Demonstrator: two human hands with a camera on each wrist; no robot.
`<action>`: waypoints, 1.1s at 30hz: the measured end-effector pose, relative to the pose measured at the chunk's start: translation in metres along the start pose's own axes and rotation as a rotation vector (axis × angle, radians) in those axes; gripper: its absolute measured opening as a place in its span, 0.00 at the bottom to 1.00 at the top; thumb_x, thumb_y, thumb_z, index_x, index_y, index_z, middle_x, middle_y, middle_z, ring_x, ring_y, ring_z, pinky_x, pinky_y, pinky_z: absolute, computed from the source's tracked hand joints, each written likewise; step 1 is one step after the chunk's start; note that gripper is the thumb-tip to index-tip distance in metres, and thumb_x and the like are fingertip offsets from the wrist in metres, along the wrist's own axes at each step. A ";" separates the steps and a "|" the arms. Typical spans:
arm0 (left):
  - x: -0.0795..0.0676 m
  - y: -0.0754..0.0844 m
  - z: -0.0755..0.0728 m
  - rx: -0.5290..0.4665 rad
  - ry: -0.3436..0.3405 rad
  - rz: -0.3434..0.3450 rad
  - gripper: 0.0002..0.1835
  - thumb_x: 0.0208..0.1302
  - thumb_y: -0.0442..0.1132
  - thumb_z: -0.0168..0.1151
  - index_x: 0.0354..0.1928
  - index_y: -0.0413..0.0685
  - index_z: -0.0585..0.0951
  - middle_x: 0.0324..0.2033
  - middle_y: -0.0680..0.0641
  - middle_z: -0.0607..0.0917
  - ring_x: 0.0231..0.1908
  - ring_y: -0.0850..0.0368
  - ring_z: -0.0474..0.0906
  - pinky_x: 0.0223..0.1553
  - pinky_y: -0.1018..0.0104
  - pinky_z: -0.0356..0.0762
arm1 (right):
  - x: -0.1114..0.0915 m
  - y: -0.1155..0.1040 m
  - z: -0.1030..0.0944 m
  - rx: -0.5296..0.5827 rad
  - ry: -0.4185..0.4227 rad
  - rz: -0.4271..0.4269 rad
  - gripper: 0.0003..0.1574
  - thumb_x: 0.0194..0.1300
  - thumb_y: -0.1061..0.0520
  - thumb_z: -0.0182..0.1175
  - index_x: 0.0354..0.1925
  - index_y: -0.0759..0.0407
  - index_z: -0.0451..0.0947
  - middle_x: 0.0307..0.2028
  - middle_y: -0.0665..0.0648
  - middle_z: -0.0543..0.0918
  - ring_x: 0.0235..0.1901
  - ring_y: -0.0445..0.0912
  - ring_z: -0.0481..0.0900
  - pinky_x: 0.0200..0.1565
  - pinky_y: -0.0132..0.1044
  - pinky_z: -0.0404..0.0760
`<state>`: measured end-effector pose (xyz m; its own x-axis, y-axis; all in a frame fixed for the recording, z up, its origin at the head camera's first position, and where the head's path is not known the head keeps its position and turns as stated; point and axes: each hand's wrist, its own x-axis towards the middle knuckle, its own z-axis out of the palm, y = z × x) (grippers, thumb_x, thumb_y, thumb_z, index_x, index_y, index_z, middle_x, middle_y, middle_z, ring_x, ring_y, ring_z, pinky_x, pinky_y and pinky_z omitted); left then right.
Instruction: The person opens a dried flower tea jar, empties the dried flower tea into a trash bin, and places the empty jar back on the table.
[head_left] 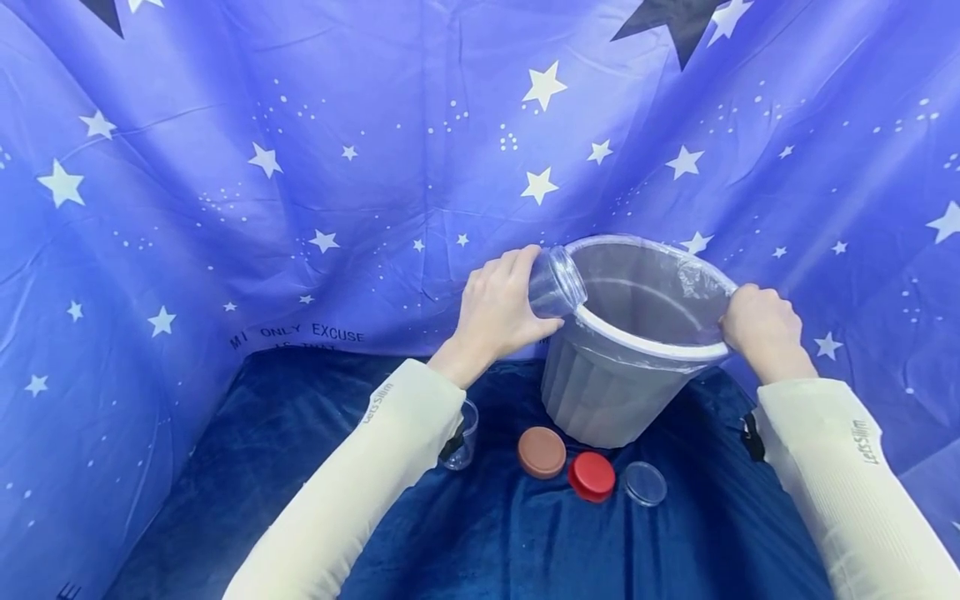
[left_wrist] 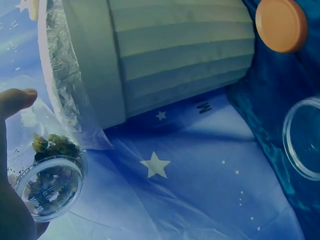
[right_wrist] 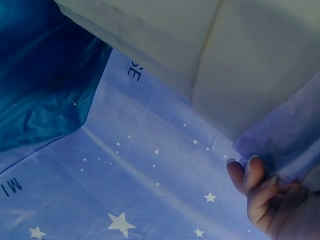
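My left hand [head_left: 495,308] grips a clear jar [head_left: 557,282], tipped sideways with its mouth at the left rim of a grey trash can [head_left: 615,396]. In the left wrist view, dark and greenish dried bits [left_wrist: 56,146] lie inside the jar, seen partly through its round base [left_wrist: 50,190]. A transparent plastic liner [head_left: 697,279] lines the can and folds over its white rim. On the opposite side my right hand [head_left: 765,329] holds that rim. The right wrist view shows its fingers curled at the liner's edge [right_wrist: 280,145]. The can leans to the right.
In front of the can lie a brown lid [head_left: 542,452], a red lid [head_left: 593,476] and a clear round lid [head_left: 646,484] on dark blue cloth [head_left: 480,542]. Another clear jar [head_left: 469,433] stands partly behind my left sleeve. A starry blue curtain [head_left: 390,200] surrounds the surface.
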<state>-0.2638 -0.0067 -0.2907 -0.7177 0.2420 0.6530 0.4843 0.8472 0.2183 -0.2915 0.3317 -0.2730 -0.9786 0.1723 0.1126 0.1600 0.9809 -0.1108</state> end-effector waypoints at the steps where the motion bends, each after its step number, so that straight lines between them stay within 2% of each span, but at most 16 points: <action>1: 0.001 0.002 0.001 0.008 0.002 0.002 0.48 0.41 0.62 0.77 0.65 0.49 0.71 0.57 0.47 0.82 0.53 0.46 0.81 0.50 0.51 0.79 | 0.000 0.000 0.000 0.000 0.002 0.000 0.27 0.61 0.57 0.55 0.43 0.84 0.67 0.43 0.90 0.72 0.40 0.80 0.75 0.32 0.63 0.77; 8: 0.005 0.010 0.008 0.128 0.050 0.062 0.45 0.43 0.61 0.75 0.65 0.55 0.71 0.57 0.51 0.80 0.55 0.48 0.79 0.50 0.53 0.79 | -0.002 -0.002 0.000 -0.003 -0.002 0.001 0.27 0.63 0.57 0.54 0.44 0.84 0.65 0.44 0.90 0.72 0.42 0.80 0.74 0.35 0.64 0.76; 12: 0.005 0.012 0.010 0.179 0.051 0.103 0.46 0.43 0.62 0.74 0.66 0.55 0.70 0.59 0.51 0.79 0.55 0.49 0.78 0.50 0.54 0.79 | -0.002 -0.002 -0.001 -0.007 -0.004 -0.001 0.28 0.63 0.57 0.54 0.45 0.85 0.64 0.44 0.90 0.72 0.42 0.80 0.74 0.35 0.65 0.76; 17: 0.008 0.013 0.009 0.228 0.039 0.154 0.46 0.45 0.63 0.73 0.66 0.56 0.70 0.61 0.48 0.78 0.57 0.48 0.77 0.53 0.54 0.78 | -0.003 -0.002 -0.002 -0.004 -0.008 -0.001 0.29 0.63 0.57 0.54 0.45 0.86 0.64 0.44 0.90 0.71 0.41 0.81 0.74 0.35 0.65 0.76; 25: 0.012 0.013 0.007 0.285 0.077 0.233 0.45 0.45 0.62 0.74 0.64 0.55 0.69 0.56 0.42 0.76 0.56 0.46 0.77 0.51 0.55 0.77 | -0.002 -0.002 -0.001 -0.006 -0.001 -0.006 0.28 0.63 0.57 0.55 0.45 0.85 0.65 0.43 0.90 0.71 0.40 0.80 0.75 0.34 0.64 0.76; 33: 0.015 0.019 0.007 0.338 0.062 0.224 0.43 0.46 0.61 0.72 0.65 0.58 0.69 0.56 0.47 0.77 0.55 0.49 0.76 0.52 0.56 0.75 | 0.000 -0.002 -0.001 -0.011 0.000 -0.009 0.28 0.62 0.57 0.55 0.44 0.85 0.65 0.42 0.90 0.72 0.39 0.80 0.75 0.33 0.64 0.77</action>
<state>-0.2687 0.0166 -0.2814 -0.5768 0.4180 0.7019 0.4261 0.8870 -0.1781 -0.2914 0.3302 -0.2719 -0.9799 0.1640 0.1138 0.1530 0.9832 -0.0992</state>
